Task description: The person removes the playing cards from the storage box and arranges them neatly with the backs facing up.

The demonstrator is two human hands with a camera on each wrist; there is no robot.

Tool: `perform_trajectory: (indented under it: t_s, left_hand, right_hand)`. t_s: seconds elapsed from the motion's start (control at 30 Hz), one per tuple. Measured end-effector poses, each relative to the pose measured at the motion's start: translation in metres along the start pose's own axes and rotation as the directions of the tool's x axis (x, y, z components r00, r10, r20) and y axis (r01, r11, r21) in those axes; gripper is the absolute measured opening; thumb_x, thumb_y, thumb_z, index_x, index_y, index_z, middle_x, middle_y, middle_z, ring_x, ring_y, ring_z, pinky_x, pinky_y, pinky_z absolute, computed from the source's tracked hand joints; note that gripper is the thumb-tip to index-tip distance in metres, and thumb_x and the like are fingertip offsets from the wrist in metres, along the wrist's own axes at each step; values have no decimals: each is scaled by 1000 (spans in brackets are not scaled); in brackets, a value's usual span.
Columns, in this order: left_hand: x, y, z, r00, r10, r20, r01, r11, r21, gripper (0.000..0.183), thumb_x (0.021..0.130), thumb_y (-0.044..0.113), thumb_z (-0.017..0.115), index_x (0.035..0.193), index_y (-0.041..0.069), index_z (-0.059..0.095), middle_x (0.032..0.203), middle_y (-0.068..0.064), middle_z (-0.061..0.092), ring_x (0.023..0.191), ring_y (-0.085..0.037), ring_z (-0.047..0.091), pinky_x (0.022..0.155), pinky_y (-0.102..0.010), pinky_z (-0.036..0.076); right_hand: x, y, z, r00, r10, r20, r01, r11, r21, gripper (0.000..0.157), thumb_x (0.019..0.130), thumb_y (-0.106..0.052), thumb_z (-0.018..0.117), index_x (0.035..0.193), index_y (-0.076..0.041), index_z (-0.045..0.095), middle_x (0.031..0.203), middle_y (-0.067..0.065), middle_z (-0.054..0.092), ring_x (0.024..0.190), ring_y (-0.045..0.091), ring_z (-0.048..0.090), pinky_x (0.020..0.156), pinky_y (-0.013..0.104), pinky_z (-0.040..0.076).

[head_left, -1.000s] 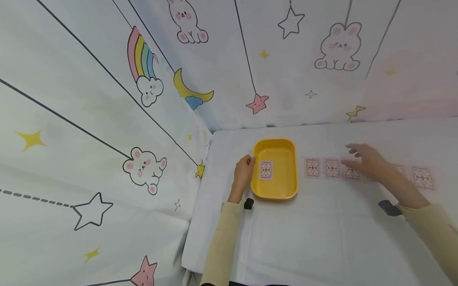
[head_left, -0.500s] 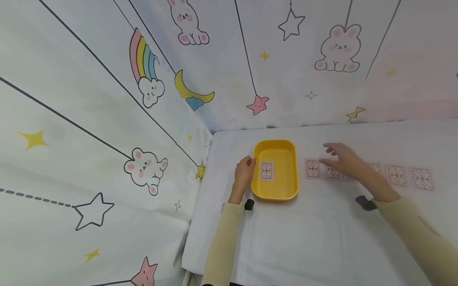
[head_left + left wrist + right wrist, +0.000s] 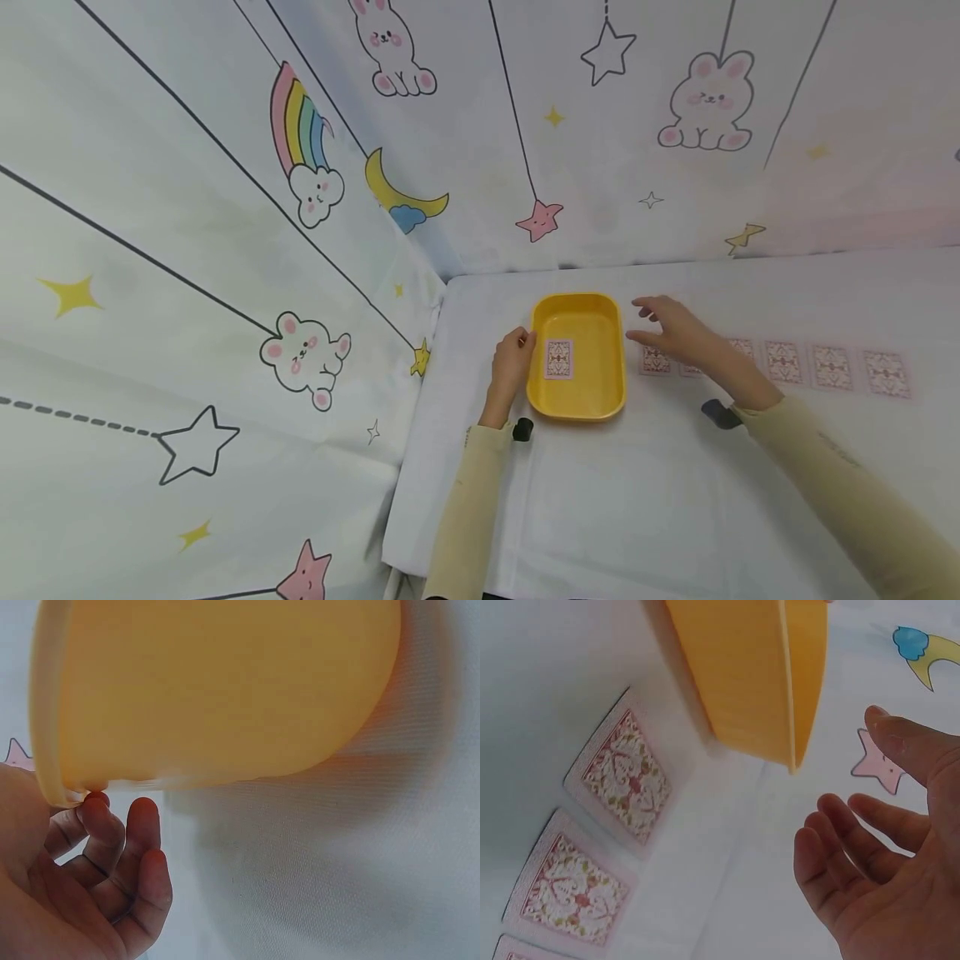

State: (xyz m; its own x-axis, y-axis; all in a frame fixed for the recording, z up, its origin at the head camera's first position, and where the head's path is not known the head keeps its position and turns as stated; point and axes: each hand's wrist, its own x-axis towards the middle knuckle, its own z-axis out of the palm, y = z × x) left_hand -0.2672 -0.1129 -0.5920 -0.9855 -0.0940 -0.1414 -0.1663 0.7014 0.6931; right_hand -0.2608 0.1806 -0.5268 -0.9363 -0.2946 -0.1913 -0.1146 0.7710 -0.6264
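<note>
My left hand (image 3: 512,365) pinches the left rim of a yellow plastic tray (image 3: 598,367), its thumb and index finger at the edge in the left wrist view. Inside the tray, toward its left side, a playing card (image 3: 558,359) with a red-patterned back lies face down. My right hand (image 3: 678,335) hovers just right of the tray with thumb and fingers spread apart and nothing between them. It partly covers the nearest card (image 3: 656,362) of a face-down row. Two cards of that row show in the right wrist view, the closer card (image 3: 624,780) beside the tray wall.
The row runs on to the right, with further cards (image 3: 783,363) spaced apart up to the end card (image 3: 887,374). A white cloth (image 3: 622,508) covers the table. Printed curtains (image 3: 480,167) stand along its back and left sides.
My right hand has moved left along the card row, from over its middle to beside the tray, uncovering cards behind it. The left hand stays on the rim.
</note>
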Motion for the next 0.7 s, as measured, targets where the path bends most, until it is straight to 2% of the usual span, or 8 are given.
perform_trajectory:
  t_s: [0.23,0.5,0.7]
  left_hand:
    - [0,-1,-2,1000,10,-2,-10,1000,-16,32,105,40,50,88,14,56,69,2,47,57,-11,44,51,-24,34]
    - [1,0,-3,1000,16,-7,-16,1000,-21,31,105,39,51,88,14,55,68,2,47,57,-12,43,50,-24,33]
    - [2,-2,0,1000,11,-4,-11,1000,0,32,105,41,50,89,14,56,70,2,48,57,-11,43,50,-23,33]
  right_hand:
    - [16,-20,14,996,-82,26,83,996,-21,70,96,-32,69,148,2,38,137,26,48,124,42,50,105,56,45]
    - [36,-46,32,987,-146,61,150,987,-55,65,96,-31,69,145,4,43,133,27,54,119,39,52,103,53,47]
    - [56,-63,50,980,-171,100,182,976,-119,63,95,-30,71,142,4,47,132,25,57,118,36,56,103,51,48]
